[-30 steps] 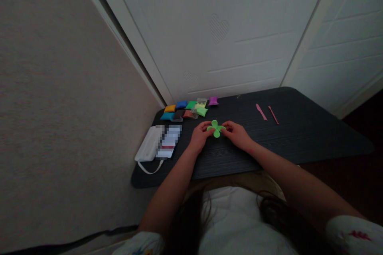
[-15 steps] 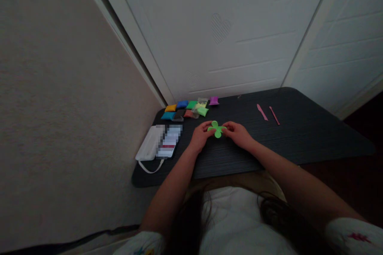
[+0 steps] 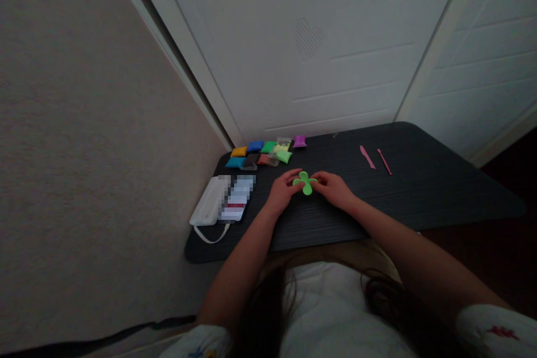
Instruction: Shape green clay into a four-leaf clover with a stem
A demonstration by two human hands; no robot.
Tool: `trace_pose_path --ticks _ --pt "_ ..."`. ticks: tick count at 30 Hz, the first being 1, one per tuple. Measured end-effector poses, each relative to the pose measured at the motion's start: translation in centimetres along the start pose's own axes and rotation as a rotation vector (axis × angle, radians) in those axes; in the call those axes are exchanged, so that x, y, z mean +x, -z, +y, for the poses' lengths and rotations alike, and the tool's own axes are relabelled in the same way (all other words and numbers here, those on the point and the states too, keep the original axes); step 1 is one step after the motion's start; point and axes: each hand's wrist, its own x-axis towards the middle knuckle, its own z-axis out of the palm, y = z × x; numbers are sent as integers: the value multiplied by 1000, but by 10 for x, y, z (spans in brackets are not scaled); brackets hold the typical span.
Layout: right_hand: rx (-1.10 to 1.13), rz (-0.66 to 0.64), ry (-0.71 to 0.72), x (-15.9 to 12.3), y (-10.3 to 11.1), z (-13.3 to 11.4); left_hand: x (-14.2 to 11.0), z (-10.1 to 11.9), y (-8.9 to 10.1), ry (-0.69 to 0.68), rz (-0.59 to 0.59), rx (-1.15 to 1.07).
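A light green four-petalled clay shape (image 3: 307, 185), like a clover, is held between both hands over the dark table (image 3: 335, 224). My left hand (image 3: 283, 190) has its thumb on the left petal, with the fingers curled behind. On the other side, my right hand (image 3: 331, 186) pinches the right petal between thumb and fingers. The upper and lower petals stick out free between the hands. Parts of the side petals are hidden by the fingertips.
Several coloured clay packets, among them a purple one (image 3: 299, 141) and an orange one (image 3: 239, 151), lie at the back left. A white power bank (image 3: 210, 201) is cabled beside a phone (image 3: 239, 198). A pink knife (image 3: 367, 157) and a thin pink tool (image 3: 384, 161) lie right.
The green clay shape has turned slightly and shifted a little right and down. Both hands keep hold of it, nearly in the same place.
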Motion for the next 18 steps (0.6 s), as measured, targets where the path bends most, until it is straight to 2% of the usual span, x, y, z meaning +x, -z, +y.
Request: trace_pose_path --ticks 7,12,15,18 --pt "62 -30 -21 1 0 4 -1 2 -1 17 -16 67" --pt "152 -77 -22 1 0 1 1 -2 0 10 14 25" --pt "240 -55 -18 1 2 -4 4 -6 3 12 69 -75" --pt "259 -5 -35 0 3 -6 9 -7 7 45 188 -242"
